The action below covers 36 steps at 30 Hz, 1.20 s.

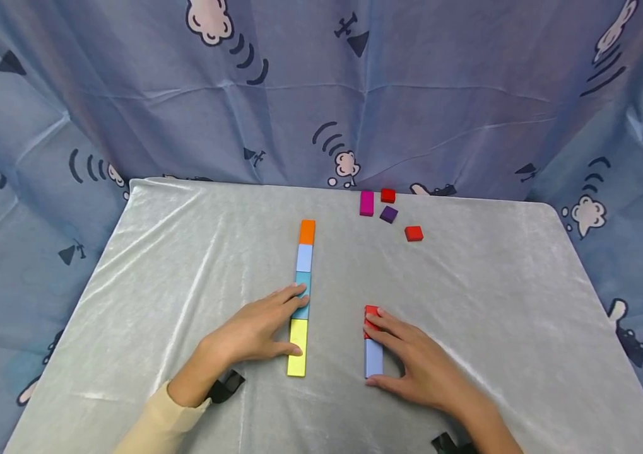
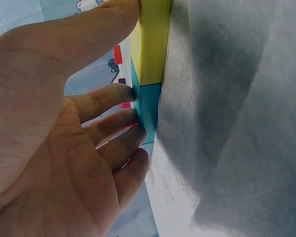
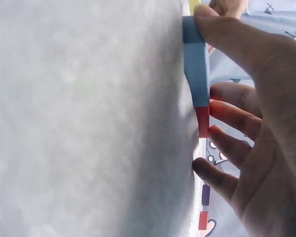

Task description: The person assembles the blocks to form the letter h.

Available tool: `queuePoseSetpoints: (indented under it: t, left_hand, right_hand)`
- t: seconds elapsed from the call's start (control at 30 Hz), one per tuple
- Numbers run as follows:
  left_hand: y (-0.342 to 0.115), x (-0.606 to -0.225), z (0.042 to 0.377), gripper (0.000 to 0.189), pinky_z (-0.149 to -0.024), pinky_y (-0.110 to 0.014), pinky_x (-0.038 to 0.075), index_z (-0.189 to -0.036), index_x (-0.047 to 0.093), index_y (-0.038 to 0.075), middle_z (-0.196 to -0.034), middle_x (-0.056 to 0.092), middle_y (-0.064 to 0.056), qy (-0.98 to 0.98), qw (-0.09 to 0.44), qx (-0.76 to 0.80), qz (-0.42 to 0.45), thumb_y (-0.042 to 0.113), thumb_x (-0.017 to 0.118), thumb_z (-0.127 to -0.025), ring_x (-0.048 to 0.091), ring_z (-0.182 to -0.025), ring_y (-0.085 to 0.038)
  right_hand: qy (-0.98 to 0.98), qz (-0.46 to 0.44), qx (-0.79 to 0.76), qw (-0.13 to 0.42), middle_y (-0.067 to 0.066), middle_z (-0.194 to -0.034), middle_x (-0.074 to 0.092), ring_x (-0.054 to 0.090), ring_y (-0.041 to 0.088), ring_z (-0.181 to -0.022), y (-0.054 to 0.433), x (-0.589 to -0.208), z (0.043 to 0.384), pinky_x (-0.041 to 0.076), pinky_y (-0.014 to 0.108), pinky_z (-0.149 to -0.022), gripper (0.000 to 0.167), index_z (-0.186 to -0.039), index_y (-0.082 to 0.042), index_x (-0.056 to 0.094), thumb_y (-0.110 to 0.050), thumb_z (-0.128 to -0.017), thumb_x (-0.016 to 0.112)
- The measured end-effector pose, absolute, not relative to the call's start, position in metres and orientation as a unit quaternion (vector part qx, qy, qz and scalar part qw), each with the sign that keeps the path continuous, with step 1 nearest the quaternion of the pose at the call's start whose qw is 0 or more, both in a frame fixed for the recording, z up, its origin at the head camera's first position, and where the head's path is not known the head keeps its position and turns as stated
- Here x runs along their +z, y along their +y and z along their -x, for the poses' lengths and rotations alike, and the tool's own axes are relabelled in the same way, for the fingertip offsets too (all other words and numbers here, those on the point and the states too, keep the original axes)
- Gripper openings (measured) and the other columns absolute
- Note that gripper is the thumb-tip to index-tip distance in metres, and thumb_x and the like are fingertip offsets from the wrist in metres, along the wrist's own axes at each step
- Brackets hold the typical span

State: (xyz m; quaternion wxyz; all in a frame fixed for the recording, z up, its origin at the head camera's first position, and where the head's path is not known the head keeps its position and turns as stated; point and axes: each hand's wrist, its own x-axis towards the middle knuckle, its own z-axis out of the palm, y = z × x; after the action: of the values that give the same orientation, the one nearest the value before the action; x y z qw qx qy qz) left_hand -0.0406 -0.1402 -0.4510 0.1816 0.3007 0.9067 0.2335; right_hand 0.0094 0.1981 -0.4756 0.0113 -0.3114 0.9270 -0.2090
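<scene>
A straight row of flat coloured blocks runs away from the person in the head view: yellow block, teal block, light blue block and orange block. My left hand rests on this row, its thumb on the yellow block and fingertips on the teal one, fingers loosely extended. To the right, a shorter row joins a light blue block to a red block. My right hand touches it, with the thumb at the light blue block's near end and spread fingertips on the red part.
Near the table's back edge lie a magenta block, a red block and a purple block. Another red block sits slightly nearer. A grey cloth covers the table, and a patterned blue curtain hangs behind it.
</scene>
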Motion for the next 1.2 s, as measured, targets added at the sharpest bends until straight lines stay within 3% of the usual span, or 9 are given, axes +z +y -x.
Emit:
queuePoseSetpoints:
  t: [0.13, 0.27, 0.67, 0.77, 0.83, 0.93, 1.0, 1.1, 1.2]
  left_hand:
    - [-0.141, -0.452, 0.041, 0.091, -0.127, -0.052, 0.039, -0.161, 0.043, 0.006, -0.174, 0.033, -0.012, 0.906, 0.184, 0.236, -0.299, 0.04, 0.086, -0.089, 0.036, -0.16, -0.034]
    - [-0.141, -0.451, 0.041, 0.09, -0.128, -0.052, 0.039, -0.161, 0.044, 0.006, -0.174, 0.033, -0.012, 0.906, 0.183, 0.236, -0.3, 0.04, 0.086, -0.089, 0.035, -0.161, -0.034]
    - [-0.138, -0.45, 0.041, 0.089, -0.127, -0.052, 0.04, -0.16, 0.045, 0.006, -0.174, 0.033, -0.011, 0.907, 0.187, 0.233, -0.296, 0.04, 0.087, -0.088, 0.035, -0.161, -0.034]
    - [-0.139, -0.45, 0.04, 0.089, -0.127, -0.052, 0.04, -0.16, 0.045, 0.005, -0.174, 0.033, -0.012, 0.908, 0.186, 0.232, -0.296, 0.039, 0.087, -0.088, 0.036, -0.16, -0.035]
    - [-0.139, -0.45, 0.04, 0.089, -0.126, -0.053, 0.041, -0.16, 0.045, 0.005, -0.174, 0.033, -0.012, 0.908, 0.185, 0.232, -0.296, 0.039, 0.087, -0.088, 0.036, -0.16, -0.035]
    - [-0.139, -0.45, 0.04, 0.089, -0.126, -0.053, 0.041, -0.16, 0.045, 0.006, -0.174, 0.033, -0.011, 0.908, 0.185, 0.233, -0.295, 0.039, 0.086, -0.089, 0.036, -0.16, -0.034]
    - [-0.139, -0.45, 0.04, 0.089, -0.127, -0.053, 0.04, -0.16, 0.045, 0.006, -0.174, 0.032, -0.011, 0.907, 0.186, 0.235, -0.295, 0.04, 0.086, -0.089, 0.035, -0.161, -0.034]
    - [-0.138, -0.45, 0.041, 0.089, -0.127, -0.053, 0.04, -0.16, 0.045, 0.006, -0.174, 0.032, -0.011, 0.907, 0.188, 0.236, -0.294, 0.04, 0.086, -0.089, 0.035, -0.161, -0.034]
    - [-0.137, -0.45, 0.041, 0.09, -0.128, -0.053, 0.039, -0.16, 0.044, 0.006, -0.174, 0.032, -0.011, 0.907, 0.19, 0.236, -0.293, 0.04, 0.086, -0.089, 0.035, -0.161, -0.035]
  right_hand:
    - [0.925, 0.317, -0.21, 0.003, -0.001, -0.161, 0.054, 0.051, 0.025, -0.15, 0.199, -0.475, -0.01, 0.042, 0.028, -0.121, 0.086, -0.15, -0.017, 0.062, -0.054, -0.078, 0.091]
    - [0.917, 0.331, -0.221, -0.013, 0.002, -0.16, 0.055, 0.051, 0.026, -0.15, 0.2, -0.477, -0.009, 0.017, 0.005, -0.126, 0.085, -0.149, -0.014, 0.062, -0.052, -0.079, 0.091]
    - [0.922, 0.333, -0.199, -0.009, 0.004, -0.163, 0.052, 0.052, 0.029, -0.149, 0.201, -0.476, -0.012, 0.003, 0.001, -0.125, 0.087, -0.151, -0.01, 0.06, -0.05, -0.08, 0.09]
    - [0.925, 0.327, -0.195, -0.002, 0.003, -0.164, 0.051, 0.051, 0.028, -0.15, 0.2, -0.475, -0.013, 0.01, 0.005, -0.127, 0.087, -0.151, -0.01, 0.059, -0.05, -0.081, 0.09]
    - [0.927, 0.322, -0.191, 0.001, 0.003, -0.164, 0.05, 0.051, 0.027, -0.15, 0.199, -0.475, -0.014, 0.023, 0.014, -0.127, 0.087, -0.151, -0.011, 0.06, -0.051, -0.081, 0.09]
    - [0.93, 0.313, -0.191, -0.001, 0.001, -0.164, 0.05, 0.054, 0.025, -0.148, 0.199, -0.472, -0.012, 0.039, 0.029, -0.12, 0.085, -0.15, -0.013, 0.061, -0.055, -0.082, 0.088]
    - [0.93, 0.305, -0.205, -0.009, 0.0, -0.162, 0.052, 0.055, 0.024, -0.146, 0.201, -0.47, -0.01, 0.043, 0.031, -0.118, 0.081, -0.149, -0.015, 0.063, -0.054, -0.083, 0.088]
    - [0.928, 0.286, -0.238, -0.026, -0.002, -0.156, 0.057, 0.059, 0.021, -0.14, 0.204, -0.466, -0.004, 0.046, 0.028, -0.116, 0.07, -0.146, -0.018, 0.066, -0.043, -0.085, 0.089]
    - [0.926, 0.268, -0.261, -0.05, -0.002, -0.148, 0.064, 0.064, 0.02, -0.132, 0.207, -0.464, 0.005, 0.053, 0.035, -0.11, 0.061, -0.143, -0.019, 0.068, -0.029, -0.086, 0.089]
